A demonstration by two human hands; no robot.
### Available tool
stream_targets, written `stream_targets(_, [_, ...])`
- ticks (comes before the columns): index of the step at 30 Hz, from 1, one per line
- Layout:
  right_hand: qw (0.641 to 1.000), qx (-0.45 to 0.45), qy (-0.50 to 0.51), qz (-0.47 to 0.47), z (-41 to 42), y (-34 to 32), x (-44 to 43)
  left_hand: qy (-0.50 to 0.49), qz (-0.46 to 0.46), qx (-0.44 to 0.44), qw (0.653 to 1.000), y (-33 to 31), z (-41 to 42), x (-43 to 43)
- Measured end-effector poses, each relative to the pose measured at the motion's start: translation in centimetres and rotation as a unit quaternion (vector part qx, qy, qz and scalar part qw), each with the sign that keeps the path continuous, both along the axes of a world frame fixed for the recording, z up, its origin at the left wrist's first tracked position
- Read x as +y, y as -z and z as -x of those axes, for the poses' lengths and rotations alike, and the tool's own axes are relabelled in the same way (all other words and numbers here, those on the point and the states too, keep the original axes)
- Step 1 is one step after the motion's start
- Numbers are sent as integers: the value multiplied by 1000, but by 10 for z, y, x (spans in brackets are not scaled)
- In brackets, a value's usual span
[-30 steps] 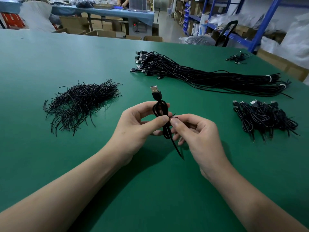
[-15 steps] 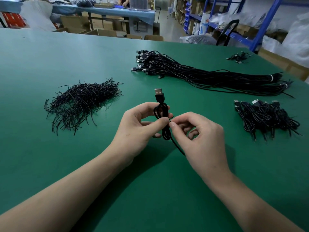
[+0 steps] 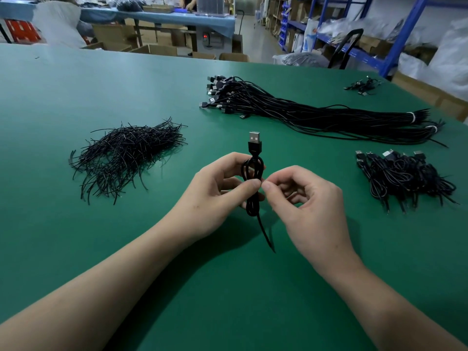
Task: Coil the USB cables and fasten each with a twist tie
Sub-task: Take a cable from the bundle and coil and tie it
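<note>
My left hand (image 3: 215, 188) pinches a coiled black USB cable (image 3: 253, 171) at its middle, held upright above the green table (image 3: 76, 97). The silver plug points up and the loose tail hangs down toward the tabletop. My right hand (image 3: 304, 198) touches the coil's waist from the right, thumb and forefinger pinched together at the twist tie, which is hidden by the fingertips. A heap of loose black twist ties (image 3: 126, 155) lies to the left. A long bundle of uncoiled USB cables (image 3: 304, 115) lies behind. A pile of coiled, tied cables (image 3: 405, 178) sits at the right.
A few more cables (image 3: 362, 86) lie near the table's far right corner. Beyond the table stand cardboard boxes, a blue-covered bench with a person behind it, and blue shelving (image 3: 405, 34) at the right.
The coil has turned more upright, its plug now pointing straight up. My right hand has rotated at the coil's waist, and the tie ends that stuck out a second ago are hidden.
</note>
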State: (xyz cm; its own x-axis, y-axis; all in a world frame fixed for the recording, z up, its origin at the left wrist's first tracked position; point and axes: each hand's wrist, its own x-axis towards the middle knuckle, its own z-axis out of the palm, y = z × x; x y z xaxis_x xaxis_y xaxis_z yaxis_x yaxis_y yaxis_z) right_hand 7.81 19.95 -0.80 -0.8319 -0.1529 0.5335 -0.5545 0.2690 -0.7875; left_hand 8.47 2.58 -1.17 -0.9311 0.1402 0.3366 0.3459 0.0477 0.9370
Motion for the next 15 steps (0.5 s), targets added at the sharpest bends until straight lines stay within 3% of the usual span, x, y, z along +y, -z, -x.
stream_targets(5, [1000,18,6,-16,1,-2,2,-5,-2,-5,1000,-2,1,0])
stream_targets(15, [976,104,22,-190,10,-2,9,-10,-104,-114,988,4,0,2])
